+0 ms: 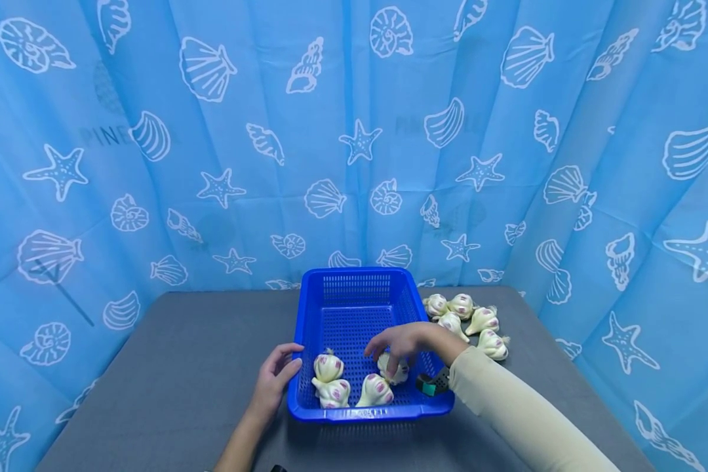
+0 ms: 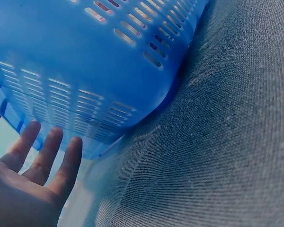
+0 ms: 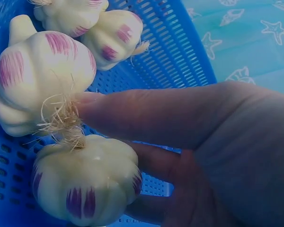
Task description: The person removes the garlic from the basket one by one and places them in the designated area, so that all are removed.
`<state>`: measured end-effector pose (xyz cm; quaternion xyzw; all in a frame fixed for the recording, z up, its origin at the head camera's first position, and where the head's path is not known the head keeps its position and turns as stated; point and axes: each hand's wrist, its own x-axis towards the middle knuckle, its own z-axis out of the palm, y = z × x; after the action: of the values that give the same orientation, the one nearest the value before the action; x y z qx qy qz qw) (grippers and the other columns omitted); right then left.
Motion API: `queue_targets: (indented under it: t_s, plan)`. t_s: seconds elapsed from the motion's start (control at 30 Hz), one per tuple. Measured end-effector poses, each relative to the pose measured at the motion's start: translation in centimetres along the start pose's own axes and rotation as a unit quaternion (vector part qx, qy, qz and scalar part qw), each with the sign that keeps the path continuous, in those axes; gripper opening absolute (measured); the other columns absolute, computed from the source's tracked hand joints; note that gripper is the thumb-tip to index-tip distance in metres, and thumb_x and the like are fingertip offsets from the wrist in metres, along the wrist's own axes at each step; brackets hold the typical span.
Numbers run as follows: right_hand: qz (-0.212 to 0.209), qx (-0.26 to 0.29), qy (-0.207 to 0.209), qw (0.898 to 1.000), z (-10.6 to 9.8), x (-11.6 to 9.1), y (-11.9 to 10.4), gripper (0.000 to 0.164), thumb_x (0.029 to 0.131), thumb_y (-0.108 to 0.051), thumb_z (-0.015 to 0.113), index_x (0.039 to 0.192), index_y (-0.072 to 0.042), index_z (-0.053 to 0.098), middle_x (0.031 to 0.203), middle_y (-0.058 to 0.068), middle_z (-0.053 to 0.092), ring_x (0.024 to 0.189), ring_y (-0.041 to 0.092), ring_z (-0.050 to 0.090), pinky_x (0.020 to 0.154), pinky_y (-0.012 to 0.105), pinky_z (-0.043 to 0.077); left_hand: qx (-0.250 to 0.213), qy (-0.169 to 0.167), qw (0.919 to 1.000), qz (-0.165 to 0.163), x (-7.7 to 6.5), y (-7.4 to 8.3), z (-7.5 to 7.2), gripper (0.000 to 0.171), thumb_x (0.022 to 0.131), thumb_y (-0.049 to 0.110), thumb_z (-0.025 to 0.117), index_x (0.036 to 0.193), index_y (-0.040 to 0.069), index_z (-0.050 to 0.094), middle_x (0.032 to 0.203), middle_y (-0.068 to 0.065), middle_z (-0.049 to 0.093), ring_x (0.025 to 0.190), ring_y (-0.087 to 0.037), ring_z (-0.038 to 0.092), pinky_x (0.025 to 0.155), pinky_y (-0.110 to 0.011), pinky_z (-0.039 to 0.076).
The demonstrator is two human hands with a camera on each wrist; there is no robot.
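A blue perforated plastic basket [image 1: 370,413] holds several garlic bulbs with purple streaks. At its left rim is my left hand [image 1: 273,380], fingertips and thumb at the edge; in the left wrist view its fingers [image 2: 66,165] extend loosely beside the outer wall. My right hand [image 1: 398,344] reaches inside, over a garlic bulb [image 1: 393,368] at the right. In the right wrist view the thumb is straight at the roots of that bulb [image 3: 87,184], with other fingers partly hidden behind it. Near it lies another bulb [image 1: 376,391]; two more bulbs [image 1: 329,367] sit at the left.
More garlic bulbs [image 1: 484,320] lie in a group on the grey tabletop [image 1: 212,354], right of the basket. A blue curtain [image 1: 354,164] with white shell prints hangs behind and around the table. A dark band [image 1: 433,383] is on the right wrist.
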<state>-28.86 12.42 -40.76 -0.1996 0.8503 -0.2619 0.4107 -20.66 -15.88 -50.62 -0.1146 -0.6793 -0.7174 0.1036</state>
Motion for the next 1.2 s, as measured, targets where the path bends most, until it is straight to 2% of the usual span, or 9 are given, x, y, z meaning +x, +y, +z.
queue_targets:
  t_s: [0.2,0.37,0.67,0.9,1.1,1.2]
  plan:
    - [0.004,-0.004,0.007,1.000,0.0,0.0,-0.1,0.049,0.081,0.000,0.074,0.126,-0.013,0.060,0.124,0.004,0.057,0.112,0.029,0.055,0.079,0.052,0.052,0.005,0.002,1.0000,-0.004,0.0,0.0,0.0,0.024,0.095,0.005,0.057,0.119,-0.002,0.057,0.121,-0.018,0.056,0.104,-0.025,0.059,0.083,-0.030,0.050]
    - [-0.007,-0.010,0.024,1.000,-0.2,-0.1,-0.1,0.046,0.078,-0.002,0.077,0.120,-0.012,0.064,0.121,0.002,0.057,0.112,0.026,0.053,0.074,0.049,0.053,0.001,0.003,1.0000,-0.009,0.0,0.0,0.0,0.024,0.095,0.005,0.058,0.118,-0.002,0.058,0.122,-0.019,0.056,0.103,-0.022,0.060,0.082,-0.030,0.050]
    - [-0.058,-0.016,0.072,0.996,-1.3,-1.0,-0.2,0.047,0.078,0.010,0.069,0.121,-0.008,0.063,0.123,0.006,0.055,0.105,0.025,0.055,0.071,0.048,0.054,0.003,0.006,0.9999,-0.011,0.0,0.2,0.1,0.024,0.094,0.005,0.058,0.117,-0.002,0.058,0.122,-0.016,0.056,0.103,-0.021,0.060,0.082,-0.030,0.050]
    - [-0.103,0.006,0.107,0.989,-2.9,-2.3,-0.4,0.054,0.074,0.015,0.068,0.120,-0.010,0.063,0.123,0.010,0.055,0.097,0.026,0.058,0.074,0.045,0.054,0.016,0.005,0.9999,-0.004,-0.1,0.2,0.1,0.024,0.096,0.006,0.057,0.118,-0.001,0.058,0.122,-0.017,0.056,0.104,-0.021,0.060,0.084,-0.029,0.049]
    - [-0.137,-0.021,0.146,0.980,-4.5,-3.2,-0.2,0.055,0.072,0.011,0.071,0.122,-0.010,0.063,0.118,0.010,0.057,0.096,0.025,0.057,0.072,0.037,0.053,0.015,0.003,0.9999,0.008,-0.2,0.2,0.1,0.023,0.095,0.005,0.057,0.118,-0.003,0.058,0.122,-0.019,0.056,0.102,-0.020,0.060,0.083,-0.029,0.050]
    - [-0.154,-0.035,0.169,0.973,-5.3,-3.8,0.0,0.055,0.072,0.008,0.071,0.124,-0.009,0.062,0.120,0.010,0.058,0.102,0.029,0.056,0.076,0.037,0.052,0.014,0.001,0.9999,0.008,-0.2,0.2,0.0,0.023,0.095,0.004,0.056,0.118,-0.002,0.058,0.122,-0.019,0.056,0.101,-0.019,0.061,0.082,-0.029,0.050]
